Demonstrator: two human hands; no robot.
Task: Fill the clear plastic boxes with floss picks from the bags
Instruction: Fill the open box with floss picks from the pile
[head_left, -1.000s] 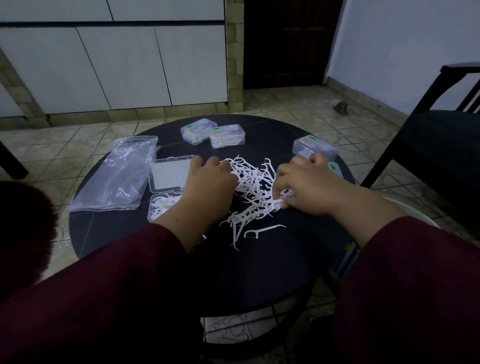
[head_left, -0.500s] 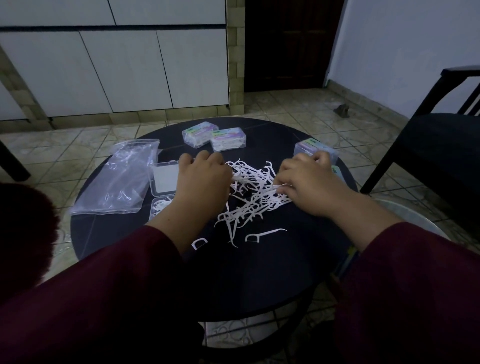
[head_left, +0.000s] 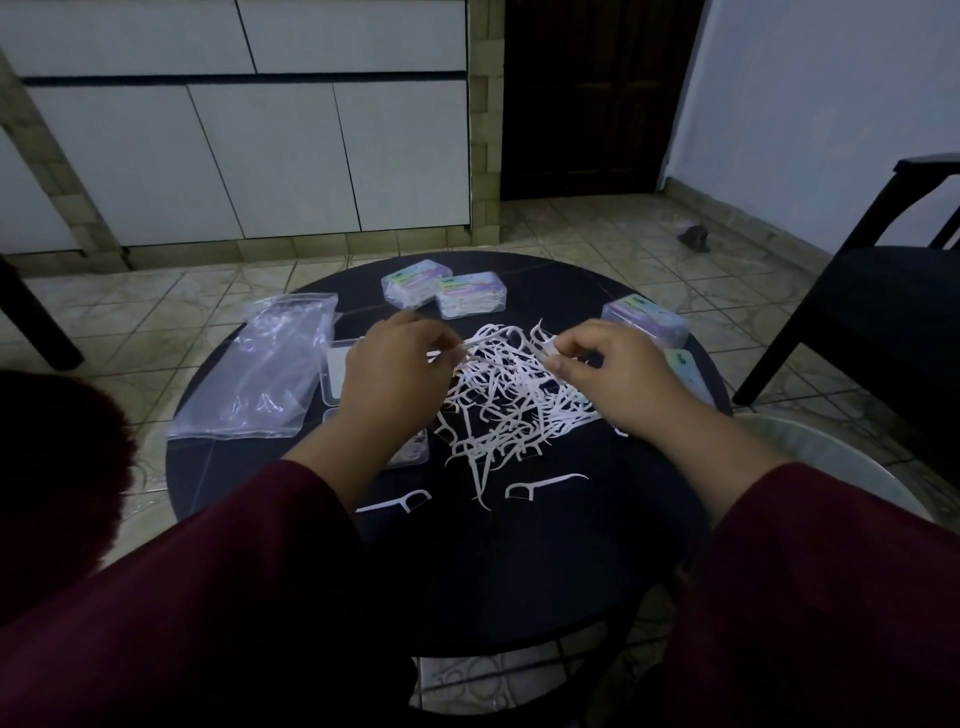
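Floss picks (head_left: 511, 405) heaped mid-table | three closed boxes (head_left: 470, 294) at 12–2 o'clock look filled | open box (head_left: 410, 452) at 9 part-filled | left hand (head_left: 389, 384) and right hand (head_left: 605, 371) each pinch picks | much left.

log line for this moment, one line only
phase: gathering picks | left hand: pinches floss picks | right hand: pinches floss picks | pile: on table | open box: beside left hand

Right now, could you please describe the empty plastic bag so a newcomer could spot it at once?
Find the round black table. At its left edge lies the clear plastic bag, flat and crinkled, left of the left hand. Unlike the small labelled boxes nearby, it is soft and transparent.
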